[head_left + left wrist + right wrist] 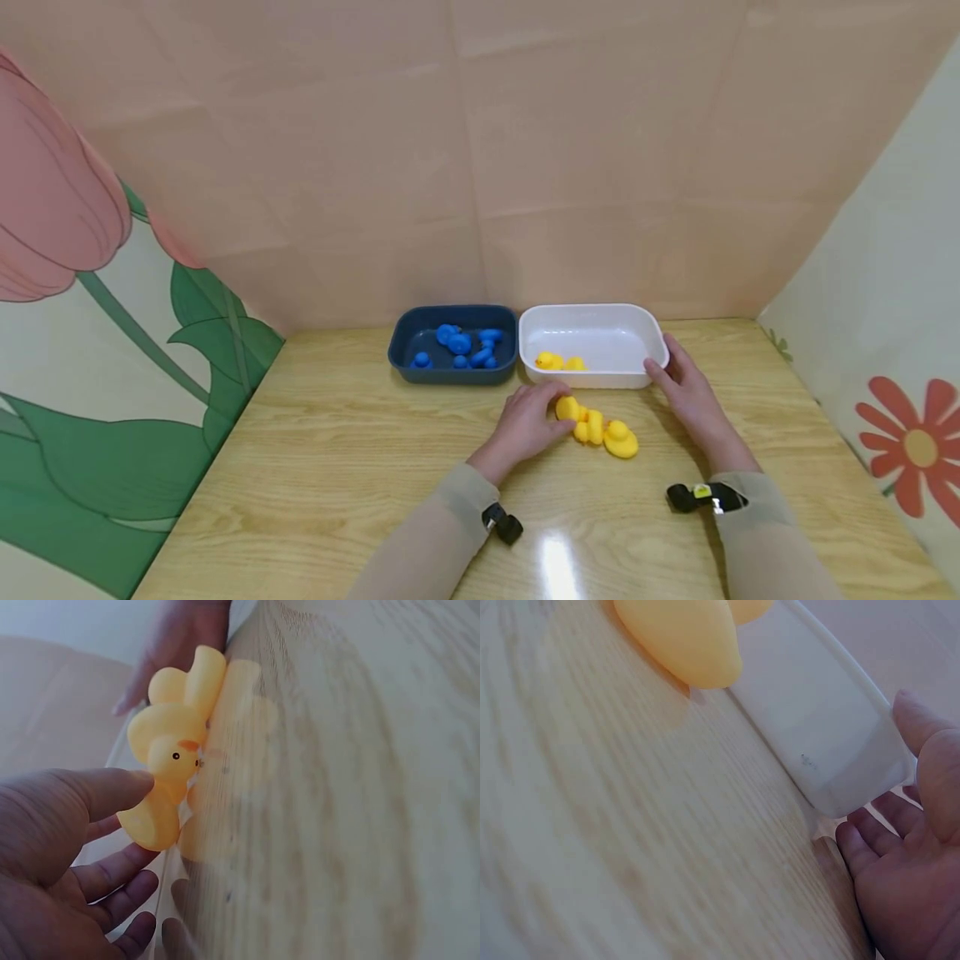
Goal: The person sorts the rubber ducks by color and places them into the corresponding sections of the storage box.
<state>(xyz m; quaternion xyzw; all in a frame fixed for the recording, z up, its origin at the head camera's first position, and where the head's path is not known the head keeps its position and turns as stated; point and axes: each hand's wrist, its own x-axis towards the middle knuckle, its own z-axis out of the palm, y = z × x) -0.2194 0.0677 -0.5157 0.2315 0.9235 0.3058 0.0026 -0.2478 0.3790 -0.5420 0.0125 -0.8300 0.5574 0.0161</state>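
Observation:
Several yellow rubber ducks (621, 440) lie bunched on the table in front of the white plastic bin (585, 380). My left hand (527, 419) has thumb and fingers around the leftmost duck (567, 408); in the left wrist view the thumb lies against this duck (152, 817), and the index fingertip is hidden behind it. At the bin's right end, my right hand (686, 392) grips the corner, thumb over the rim and fingers along the outer wall, as the right wrist view also shows. Two more yellow ducks (550, 361) sit inside the bin at its front left.
A dark blue bin (453, 377) with several blue ducks (459, 342) stands directly left of the white one. Behind both bins rises a pinkish cloth backdrop (465, 167). A flower-printed panel (918, 442) borders the wooden table (315, 467) on the right.

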